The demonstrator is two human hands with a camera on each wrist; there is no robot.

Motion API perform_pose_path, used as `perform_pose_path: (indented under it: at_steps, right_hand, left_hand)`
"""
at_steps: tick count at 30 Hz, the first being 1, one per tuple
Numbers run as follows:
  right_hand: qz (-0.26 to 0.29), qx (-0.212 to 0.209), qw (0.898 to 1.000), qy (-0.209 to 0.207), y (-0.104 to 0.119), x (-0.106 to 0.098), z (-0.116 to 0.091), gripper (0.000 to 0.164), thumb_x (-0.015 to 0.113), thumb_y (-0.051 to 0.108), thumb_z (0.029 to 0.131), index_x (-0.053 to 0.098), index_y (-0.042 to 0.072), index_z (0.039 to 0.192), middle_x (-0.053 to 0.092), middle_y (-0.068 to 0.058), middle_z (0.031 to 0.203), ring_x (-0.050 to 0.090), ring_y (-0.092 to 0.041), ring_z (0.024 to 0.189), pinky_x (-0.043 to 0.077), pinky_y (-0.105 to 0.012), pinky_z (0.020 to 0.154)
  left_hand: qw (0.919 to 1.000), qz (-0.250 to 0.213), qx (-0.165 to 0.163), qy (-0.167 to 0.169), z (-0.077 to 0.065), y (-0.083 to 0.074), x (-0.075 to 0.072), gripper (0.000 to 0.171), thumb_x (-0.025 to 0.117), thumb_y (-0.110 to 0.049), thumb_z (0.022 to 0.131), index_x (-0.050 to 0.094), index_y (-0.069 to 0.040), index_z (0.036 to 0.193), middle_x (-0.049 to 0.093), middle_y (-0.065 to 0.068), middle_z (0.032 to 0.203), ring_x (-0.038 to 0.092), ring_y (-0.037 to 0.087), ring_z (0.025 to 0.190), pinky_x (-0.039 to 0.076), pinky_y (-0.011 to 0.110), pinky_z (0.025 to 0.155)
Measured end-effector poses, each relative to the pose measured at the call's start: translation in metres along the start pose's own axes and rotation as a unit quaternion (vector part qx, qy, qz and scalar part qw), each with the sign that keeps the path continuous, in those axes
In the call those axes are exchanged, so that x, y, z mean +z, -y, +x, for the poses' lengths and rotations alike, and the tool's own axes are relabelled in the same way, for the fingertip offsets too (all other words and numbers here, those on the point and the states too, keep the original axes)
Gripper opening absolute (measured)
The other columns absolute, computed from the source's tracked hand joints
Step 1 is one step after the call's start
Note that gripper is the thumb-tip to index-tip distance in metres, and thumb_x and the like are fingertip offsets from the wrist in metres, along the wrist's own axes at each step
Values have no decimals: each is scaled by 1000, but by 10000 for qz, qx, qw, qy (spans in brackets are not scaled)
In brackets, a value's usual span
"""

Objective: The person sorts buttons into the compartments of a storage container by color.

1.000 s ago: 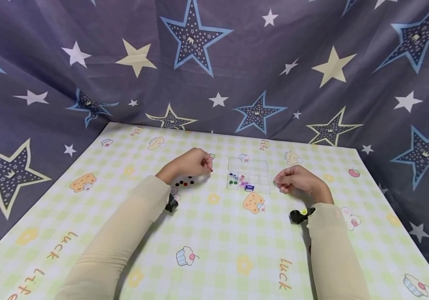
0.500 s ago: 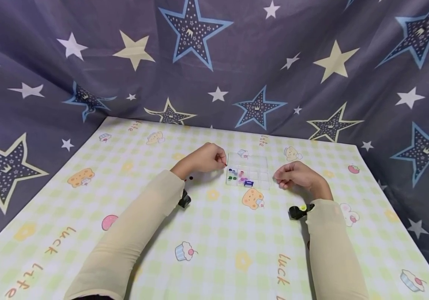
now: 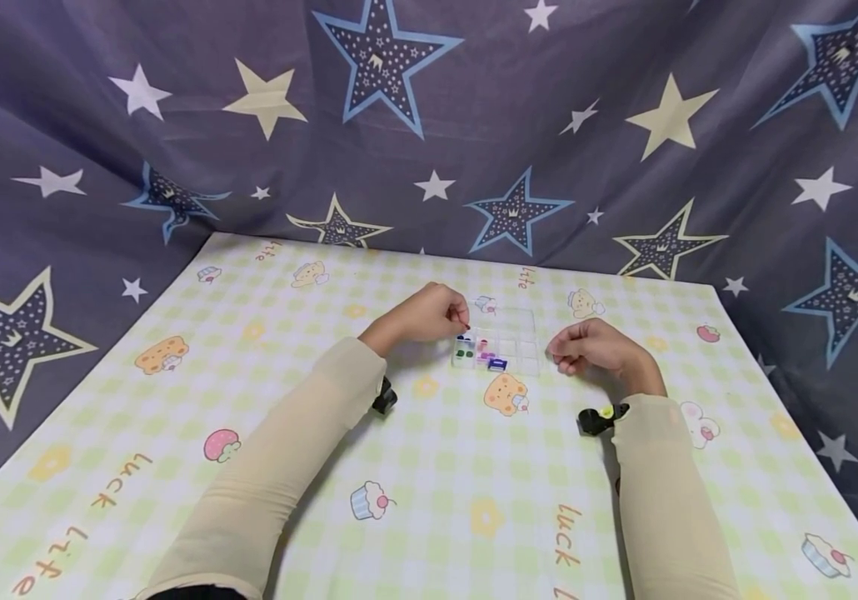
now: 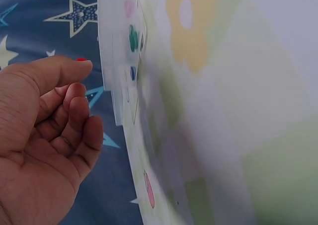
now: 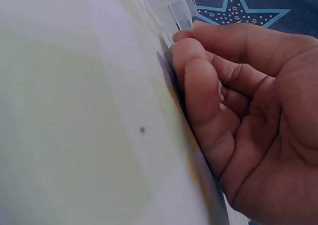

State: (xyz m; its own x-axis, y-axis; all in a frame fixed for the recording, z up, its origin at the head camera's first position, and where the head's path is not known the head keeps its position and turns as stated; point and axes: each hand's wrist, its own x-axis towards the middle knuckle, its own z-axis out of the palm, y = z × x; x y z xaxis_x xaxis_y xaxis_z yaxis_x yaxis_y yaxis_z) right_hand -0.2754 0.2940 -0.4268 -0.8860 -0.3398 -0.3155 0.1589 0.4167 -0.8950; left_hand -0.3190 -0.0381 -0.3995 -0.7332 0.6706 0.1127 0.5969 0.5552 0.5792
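A clear compartment box (image 3: pixel 526 365) stands in the middle of the table with its transparent lid (image 3: pixel 515 318) laid back. In its left compartments lie small blue pieces (image 3: pixel 463 337), green pieces (image 3: pixel 464 354) and pink pieces (image 3: pixel 486 356). Over the back left of the box, my left hand (image 3: pixel 429 312) pinches a small round red piece (image 4: pixel 81 59) between thumb and forefinger; the thumb mostly covers it in the left wrist view. My right hand (image 3: pixel 594 346) rests beside the right end of the box, fingers loosely curled, with nothing seen between them.
A dark blue label-like patch (image 3: pixel 497 364) sits at the front edge of the box. The checked tablecloth (image 3: pixel 429 467) carries printed cartoons and words. Behind the table hangs a star-patterned curtain (image 3: pixel 249 167). My left sleeve (image 3: pixel 279 467) crosses the table's left half.
My left hand has moved right, from beside the loose dark and red pieces to above the box, carrying the red piece. Those loose pieces are out of sight now. My right hand has barely moved.
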Motion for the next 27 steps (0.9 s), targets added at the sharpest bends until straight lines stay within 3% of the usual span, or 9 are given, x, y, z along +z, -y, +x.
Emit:
perform_pose_path:
  at_steps: [5, 18, 27]
  right_hand:
    - [10, 34, 10000, -3, 0, 0, 0, 27, 59, 8, 103, 66, -15, 114, 71, -14, 86, 67, -15, 69, 59, -31, 67]
    - [-19, 30, 10000, -5, 2, 1, 0, 26, 59, 8, 103, 67, -14, 113, 71, -12, 85, 67, -15, 68, 59, -30, 67]
    - [-48, 11, 10000, -14, 2, 1, 0, 25, 58, 7, 104, 67, -14, 113, 71, -12, 86, 66, -15, 68, 58, -31, 67]
  left_hand:
    - [9999, 28, -79, 54, 4, -7, 4, 8, 72, -9, 90, 72, -13, 84, 68, -3, 79, 56, 12, 72, 45, 30, 71]
    - [9999, 41, 154, 45, 16, -19, 14, 7, 71, -5, 92, 72, -10, 86, 65, 1, 78, 54, 12, 73, 45, 23, 72]
    - [9994, 310, 125, 33, 9, -22, 5, 6, 69, -6, 93, 71, -10, 88, 67, 0, 80, 56, 12, 73, 47, 25, 73]
